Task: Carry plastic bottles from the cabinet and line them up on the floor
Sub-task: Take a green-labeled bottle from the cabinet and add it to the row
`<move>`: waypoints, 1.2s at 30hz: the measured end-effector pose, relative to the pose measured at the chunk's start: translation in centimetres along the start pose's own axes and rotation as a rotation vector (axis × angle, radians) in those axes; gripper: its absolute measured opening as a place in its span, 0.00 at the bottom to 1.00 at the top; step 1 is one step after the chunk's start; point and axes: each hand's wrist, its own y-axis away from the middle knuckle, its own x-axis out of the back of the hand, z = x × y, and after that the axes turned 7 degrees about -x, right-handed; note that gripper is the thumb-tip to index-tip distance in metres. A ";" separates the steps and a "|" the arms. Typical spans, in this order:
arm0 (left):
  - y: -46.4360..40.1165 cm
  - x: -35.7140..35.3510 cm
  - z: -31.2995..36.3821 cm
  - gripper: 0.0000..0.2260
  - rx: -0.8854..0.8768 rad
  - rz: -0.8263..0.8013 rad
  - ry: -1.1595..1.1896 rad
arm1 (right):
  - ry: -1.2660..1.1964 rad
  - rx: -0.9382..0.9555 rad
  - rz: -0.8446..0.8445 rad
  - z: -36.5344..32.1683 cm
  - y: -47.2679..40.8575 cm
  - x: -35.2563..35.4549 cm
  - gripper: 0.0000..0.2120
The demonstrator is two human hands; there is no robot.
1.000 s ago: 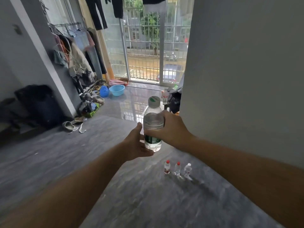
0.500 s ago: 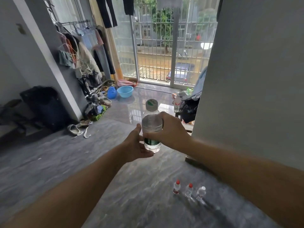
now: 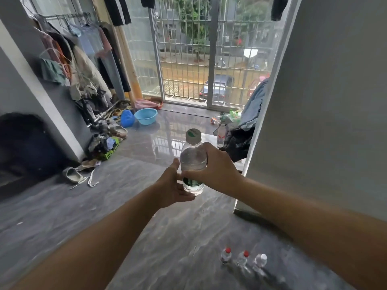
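A clear plastic bottle [image 3: 193, 162] with a green-and-white cap and green label is held upright in front of me at chest height. My right hand [image 3: 219, 168] wraps around its middle from the right. My left hand [image 3: 171, 186] cups its lower part from the left, thumb against the side. Three small bottles stand in a row on the grey floor at lower right: two with red caps [image 3: 226, 255] [image 3: 243, 258] and one with a clear cap [image 3: 260, 262]. No cabinet is visible.
A grey wall [image 3: 324, 101] fills the right side. More bottles [image 3: 221, 135] and a dark bag [image 3: 238, 143] lie by its far corner. A blue basin [image 3: 146, 116], shoes [image 3: 72, 174] and hanging clothes [image 3: 83, 63] crowd the left. A barred window door [image 3: 201, 59] stands ahead.
The view has advanced toward the window and the wall corner. The three floor bottles have slid lower and to the right in frame. Both hands keep the same hold on the bottle.
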 end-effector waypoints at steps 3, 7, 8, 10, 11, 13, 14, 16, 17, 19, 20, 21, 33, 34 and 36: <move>-3.3 1.2 2.0 0.36 0.030 -0.011 -0.032 | -0.007 -0.035 0.031 0.5 -3.2 -1.4 0.35; -7.1 2.7 4.9 0.37 0.052 -0.063 -0.076 | -0.006 -0.077 0.084 0.6 -6.9 -2.8 0.32; -7.9 3.0 5.5 0.38 0.055 -0.075 -0.092 | -0.003 -0.081 0.094 0.6 -7.6 -3.1 0.32; -9.4 3.5 6.5 0.38 0.065 -0.087 -0.114 | -0.005 -0.091 0.107 0.7 -8.9 -3.7 0.33; -10.1 3.7 6.9 0.38 0.070 -0.091 -0.117 | -0.005 -0.100 0.109 0.8 -9.5 -4.0 0.33; -11.5 4.1 7.3 0.38 0.076 -0.113 -0.121 | -0.004 -0.113 0.113 1.1 -10.5 -4.3 0.33; -12.1 4.3 7.5 0.39 0.076 -0.126 -0.123 | -0.004 -0.117 0.117 1.3 -10.9 -4.5 0.32; -13.4 4.4 7.6 0.39 0.070 -0.147 -0.132 | -0.008 -0.129 0.126 1.8 -11.7 -4.7 0.32; -13.9 4.5 7.6 0.38 0.069 -0.154 -0.138 | -0.013 -0.135 0.127 2.1 -12.0 -4.8 0.32; -15.0 4.4 7.3 0.38 0.077 -0.158 -0.141 | -0.022 -0.143 0.117 2.9 -12.5 -4.9 0.31; -15.5 4.3 7.2 0.38 0.080 -0.157 -0.139 | -0.029 -0.145 0.108 3.4 -12.7 -5.0 0.32; -16.0 4.3 6.9 0.38 0.081 -0.155 -0.137 | -0.038 -0.147 0.098 3.9 -12.9 -5.1 0.32; -23.4 4.1 -1.1 0.35 0.076 -0.123 -0.129 | -0.026 -0.189 0.065 13.0 -12.5 -8.4 0.23; -24.2 4.1 -1.9 0.35 0.079 -0.120 -0.125 | -0.023 -0.183 0.063 14.0 -12.5 -8.7 0.23; -25.8 4.3 -3.7 0.34 0.076 -0.121 -0.116 | 0.001 -0.159 0.072 16.1 -12.4 -9.7 0.24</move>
